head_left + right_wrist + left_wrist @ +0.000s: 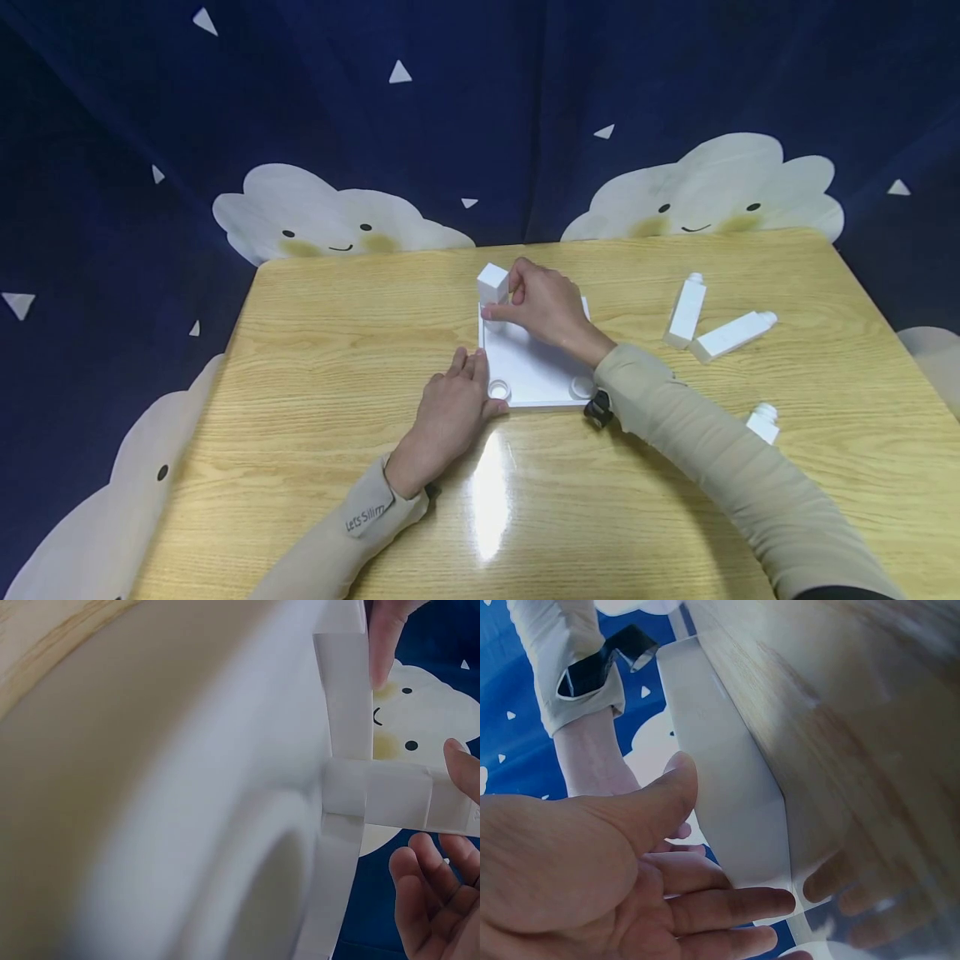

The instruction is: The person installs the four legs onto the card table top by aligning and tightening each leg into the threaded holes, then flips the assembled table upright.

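A white square panel (536, 367) with a low raised rim lies on the table, round sockets showing at its near corners. At its far left corner stands a white block-shaped leg (492, 283), upright. My right hand (551, 304) grips that leg, thumb on the near side low down; in the right wrist view the leg (397, 795) meets the panel's corner between thumb and fingers. My left hand (450, 408) rests against the panel's near left corner. Its thumb touches the front wall and its fingers lie fairly straight along the left side, as the left wrist view shows.
Two loose white legs (686, 312) with threaded ends lie close together at the right of the wooden table (337, 350). Another white leg (763, 423) lies nearer, partly behind my right sleeve. A dark blue curtain with clouds hangs behind the table.
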A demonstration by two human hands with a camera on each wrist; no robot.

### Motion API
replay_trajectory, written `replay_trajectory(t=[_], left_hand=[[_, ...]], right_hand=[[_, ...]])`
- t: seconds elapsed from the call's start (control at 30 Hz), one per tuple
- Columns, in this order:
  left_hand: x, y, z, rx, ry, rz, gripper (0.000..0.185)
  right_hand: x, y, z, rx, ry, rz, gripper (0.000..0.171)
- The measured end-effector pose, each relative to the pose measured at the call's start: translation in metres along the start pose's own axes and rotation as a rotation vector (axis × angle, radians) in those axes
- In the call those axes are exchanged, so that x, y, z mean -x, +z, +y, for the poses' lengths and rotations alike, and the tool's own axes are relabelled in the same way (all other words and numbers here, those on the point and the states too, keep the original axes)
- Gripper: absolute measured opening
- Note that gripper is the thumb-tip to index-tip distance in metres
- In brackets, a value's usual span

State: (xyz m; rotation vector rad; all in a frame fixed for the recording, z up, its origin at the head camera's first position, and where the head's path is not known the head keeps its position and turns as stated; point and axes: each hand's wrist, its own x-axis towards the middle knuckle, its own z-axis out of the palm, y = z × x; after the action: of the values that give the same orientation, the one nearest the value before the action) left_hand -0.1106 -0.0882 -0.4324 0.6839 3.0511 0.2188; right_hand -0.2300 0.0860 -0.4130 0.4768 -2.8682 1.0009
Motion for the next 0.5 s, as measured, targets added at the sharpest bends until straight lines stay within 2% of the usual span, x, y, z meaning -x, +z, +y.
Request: replay_trajectory(t=[0.37, 0.5], left_hand=[[0.0003, 0.0006, 0.0000, 0.000, -0.005, -0.011, 0.083], [0.0003, -0.0005, -0.0001, -0.003, -0.002, -0.013, 0.083]], right_hand=[[0.0014, -0.0035, -0.0040, 0.077, -0.018, -0.016, 0.051], [0.0015, -0.0047, -0.0045, 0.053, -0.045, -0.037, 0.055]])
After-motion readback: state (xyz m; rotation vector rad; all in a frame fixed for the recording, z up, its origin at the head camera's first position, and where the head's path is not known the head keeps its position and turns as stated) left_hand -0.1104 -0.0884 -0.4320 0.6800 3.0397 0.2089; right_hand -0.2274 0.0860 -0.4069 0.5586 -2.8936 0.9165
